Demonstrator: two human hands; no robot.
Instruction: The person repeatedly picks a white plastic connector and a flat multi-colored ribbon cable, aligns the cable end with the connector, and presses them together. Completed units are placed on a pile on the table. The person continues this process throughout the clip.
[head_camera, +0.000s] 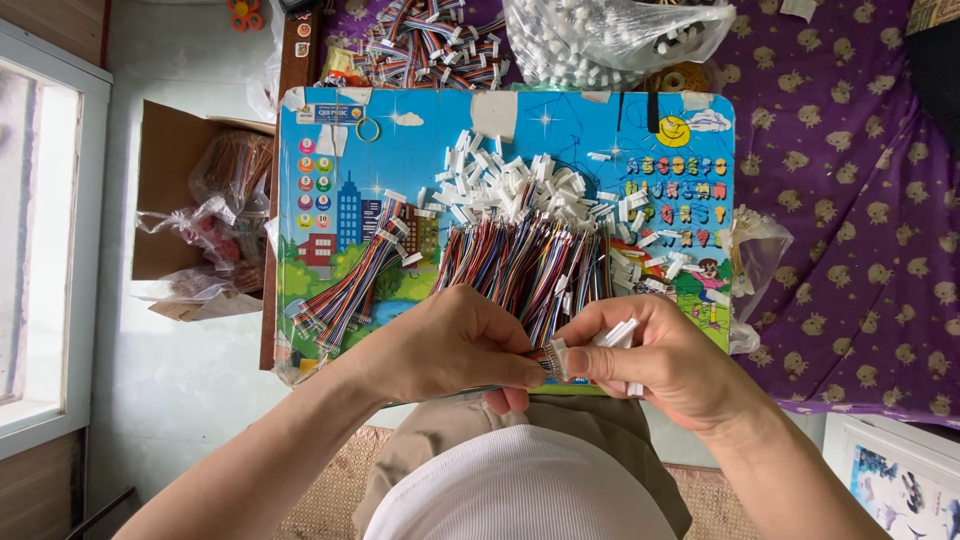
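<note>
My left hand (450, 345) pinches the end of a thin multicoloured ribbon cable (541, 358) near the front edge of a colourful picture board (440, 150). My right hand (665, 365) presses a small white plastic connector (557, 360) onto that cable end and also keeps a few spare white connectors (618, 335) in its fingers. Just beyond the hands lies a wide bundle of multicoloured wires (520, 265), and behind it a heap of loose white connectors (510, 185).
A separate bunch of cables with connectors (350, 290) lies at the board's left. At the back are more wire bundles (420, 45) and a clear bag of white connectors (610, 40). A cardboard box (175, 180) holding bagged parts stands to the left. Purple patterned cloth (860, 200) covers the right.
</note>
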